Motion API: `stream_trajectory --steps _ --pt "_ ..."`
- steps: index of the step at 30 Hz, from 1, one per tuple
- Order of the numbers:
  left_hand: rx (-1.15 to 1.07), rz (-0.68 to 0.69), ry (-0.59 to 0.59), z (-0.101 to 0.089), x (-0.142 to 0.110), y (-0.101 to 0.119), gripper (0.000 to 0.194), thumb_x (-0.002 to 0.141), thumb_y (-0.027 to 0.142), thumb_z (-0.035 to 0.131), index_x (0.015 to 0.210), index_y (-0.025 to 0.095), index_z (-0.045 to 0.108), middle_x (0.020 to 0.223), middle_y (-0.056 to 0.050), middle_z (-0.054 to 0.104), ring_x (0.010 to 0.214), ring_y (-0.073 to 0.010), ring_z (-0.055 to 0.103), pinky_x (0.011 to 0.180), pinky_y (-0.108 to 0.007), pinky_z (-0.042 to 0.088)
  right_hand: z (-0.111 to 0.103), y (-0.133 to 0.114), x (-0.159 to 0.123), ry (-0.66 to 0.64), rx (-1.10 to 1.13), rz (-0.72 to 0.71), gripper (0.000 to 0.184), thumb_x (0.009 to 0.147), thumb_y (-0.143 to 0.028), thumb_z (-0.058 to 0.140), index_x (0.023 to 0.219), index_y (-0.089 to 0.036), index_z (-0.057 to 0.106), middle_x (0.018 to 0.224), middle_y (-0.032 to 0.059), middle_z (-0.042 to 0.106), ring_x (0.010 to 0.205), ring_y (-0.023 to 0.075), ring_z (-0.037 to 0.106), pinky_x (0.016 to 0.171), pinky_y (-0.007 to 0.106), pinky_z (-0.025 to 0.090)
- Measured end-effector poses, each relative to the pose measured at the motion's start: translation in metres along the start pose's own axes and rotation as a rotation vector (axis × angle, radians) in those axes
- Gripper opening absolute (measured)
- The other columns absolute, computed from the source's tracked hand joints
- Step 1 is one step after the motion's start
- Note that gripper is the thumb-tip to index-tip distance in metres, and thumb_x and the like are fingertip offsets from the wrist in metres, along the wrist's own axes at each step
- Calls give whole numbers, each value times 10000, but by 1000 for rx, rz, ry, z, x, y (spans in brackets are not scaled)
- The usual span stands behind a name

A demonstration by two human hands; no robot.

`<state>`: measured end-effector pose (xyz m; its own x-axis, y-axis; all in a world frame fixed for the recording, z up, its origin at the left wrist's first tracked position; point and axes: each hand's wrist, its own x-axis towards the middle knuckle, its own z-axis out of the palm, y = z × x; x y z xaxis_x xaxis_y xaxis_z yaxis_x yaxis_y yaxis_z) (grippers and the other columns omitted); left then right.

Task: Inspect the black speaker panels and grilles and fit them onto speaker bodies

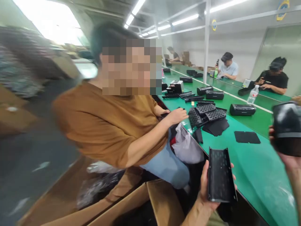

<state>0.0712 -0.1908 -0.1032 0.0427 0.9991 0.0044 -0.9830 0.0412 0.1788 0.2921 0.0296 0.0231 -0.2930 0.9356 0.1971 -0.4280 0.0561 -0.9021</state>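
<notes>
My left hand (205, 188) is wrapped round a black perforated plastic cover (220, 179), its hollow inner side facing up, held just off the bench's near edge. At the right edge of the view, my right hand (285, 160) grips a glossy black rounded housing (287, 125), partly cut off by the frame. On the green bench top between them lies a flat black sheet (247, 137). Farther left, several perforated black covers (208, 112) are piled, with a stack of black sheets (216, 126) beneath them.
A co-worker in a brown shirt (103, 122) sits close on my left, one hand (177, 116) near the pile. Black cylindrical units (242, 110) and a water bottle (253, 94) stand along the green bench (265, 169). Below me is an open cardboard box (164, 201); a white plastic bag (188, 147) hangs nearby.
</notes>
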Motion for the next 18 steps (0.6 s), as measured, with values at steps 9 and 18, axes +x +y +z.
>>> stream_trajectory --steps 9,18 --pt "-3 130 -21 5 9 -31 861 905 855 558 1234 94 792 1093 -174 828 962 -367 800 947 -482 564 27 -1 -92 -181 -608 444 1100 796 -731 729 1718 -297 315 1487 178 684 1087 471 783 838 547 672" --pt "78 260 -99 34 25 -50 949 839 886 616 1422 146 726 1381 -181 745 1393 -440 609 1220 -557 405 89 -4 -95 -479 -999 296 1212 781 -766 739 1746 -236 230 1618 167 565 1327 407 678 1101 469 569"
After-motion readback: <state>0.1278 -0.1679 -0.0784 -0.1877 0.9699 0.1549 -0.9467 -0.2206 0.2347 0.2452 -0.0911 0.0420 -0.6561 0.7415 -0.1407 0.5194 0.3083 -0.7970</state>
